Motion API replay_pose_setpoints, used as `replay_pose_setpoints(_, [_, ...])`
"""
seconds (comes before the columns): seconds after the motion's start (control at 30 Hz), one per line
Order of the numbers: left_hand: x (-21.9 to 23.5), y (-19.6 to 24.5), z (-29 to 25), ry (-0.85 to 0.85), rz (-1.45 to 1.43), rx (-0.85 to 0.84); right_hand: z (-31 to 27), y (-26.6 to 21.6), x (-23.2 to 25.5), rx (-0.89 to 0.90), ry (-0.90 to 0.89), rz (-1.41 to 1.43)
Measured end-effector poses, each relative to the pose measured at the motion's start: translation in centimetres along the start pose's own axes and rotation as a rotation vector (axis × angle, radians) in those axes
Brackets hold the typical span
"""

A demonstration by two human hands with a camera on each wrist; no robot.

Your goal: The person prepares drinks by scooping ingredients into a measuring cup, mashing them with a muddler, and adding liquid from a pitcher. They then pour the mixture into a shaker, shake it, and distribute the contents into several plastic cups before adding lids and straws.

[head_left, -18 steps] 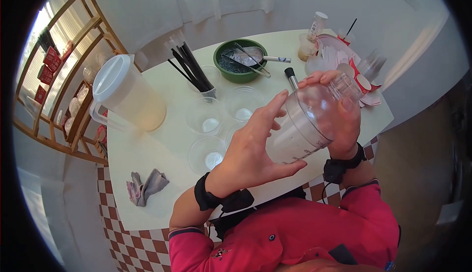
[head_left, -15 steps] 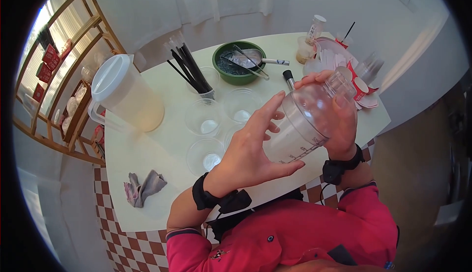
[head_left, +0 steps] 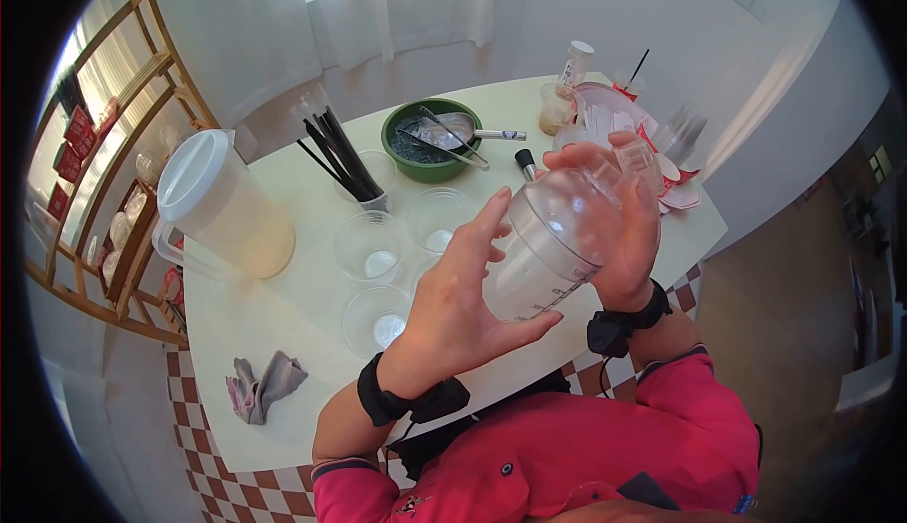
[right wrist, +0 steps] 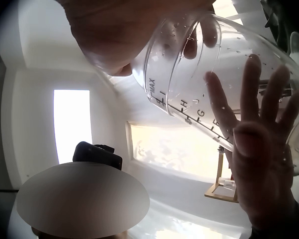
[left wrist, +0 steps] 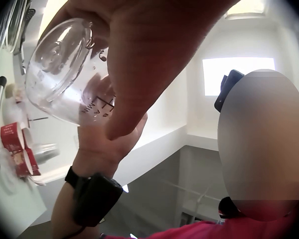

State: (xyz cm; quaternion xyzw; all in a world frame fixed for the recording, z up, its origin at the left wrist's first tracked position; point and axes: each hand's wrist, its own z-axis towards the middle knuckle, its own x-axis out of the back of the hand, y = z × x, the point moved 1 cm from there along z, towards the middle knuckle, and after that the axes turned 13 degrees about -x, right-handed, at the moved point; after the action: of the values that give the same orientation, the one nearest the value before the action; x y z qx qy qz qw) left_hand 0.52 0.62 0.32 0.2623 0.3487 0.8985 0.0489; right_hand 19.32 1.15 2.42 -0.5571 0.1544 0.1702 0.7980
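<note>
A clear plastic measuring cup (head_left: 553,240) with black scale marks is held tilted above the table's near edge, empty apart from droplets. My right hand (head_left: 628,240) grips its upper end, fingers curled over the rim. My left hand (head_left: 468,273) lies flat against the lower side with straight, spread fingers and the thumb under the base. In the left wrist view the cup (left wrist: 65,74) shows beside my left thumb (left wrist: 139,64). In the right wrist view the left hand's fingers (right wrist: 259,149) show through the cup (right wrist: 224,84).
On the pale table (head_left: 283,334) stand a lidded pitcher (head_left: 222,206), a green bowl (head_left: 425,140) with tongs and a spoon, black straws (head_left: 340,159) and three clear cups (head_left: 373,244). A grey cloth (head_left: 265,381) lies near left. Red-and-white paper cups (head_left: 661,159) sit far right; a wooden shelf (head_left: 104,145) stands left.
Both hands keep the same hold on the cup. The head view has drifted, so the cup and hands sit slightly further left and higher in the frame.
</note>
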Motion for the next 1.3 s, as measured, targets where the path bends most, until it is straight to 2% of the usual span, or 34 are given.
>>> replay_pose_setpoints(0.1, [0.1,0.2,0.0,0.006,0.010,0.000,-0.3,0.1,-0.3,0.055,-0.013,-0.088])
replay_pose_setpoints(0.3, [0.1,0.1,0.0,0.026,0.158,-0.066,-0.7,-0.4,-1.1,-0.097,0.026,-0.123])
replay_pose_setpoints(0.4, [0.0,0.3,-0.1,0.040,0.223,-0.102,-0.9,-0.1,-1.1,-0.101,0.035,-0.064])
replay_pose_setpoints(0.53, [-0.5,0.2,0.0,0.100,0.266,-0.171,-0.7,0.0,-1.2,0.012,0.035,-0.093])
replay_pose_setpoints(0.6, [-0.7,0.0,0.0,0.112,0.235,-0.154,-0.3,0.0,-1.2,0.057,0.036,-0.122])
replay_pose_setpoints(0.9, [-0.6,-0.1,0.3,0.161,0.217,-0.161,0.7,-0.7,-1.5,0.099,-0.018,-0.139])
replay_pose_setpoints(1.13, [0.3,0.7,0.4,0.156,0.272,-0.167,0.6,-1.2,-2.4,0.106,-0.001,-0.147])
replay_pose_setpoints(1.3, [0.8,0.2,0.5,0.123,0.208,-0.159,0.3,-1.0,-2.5,0.138,0.041,-0.198])
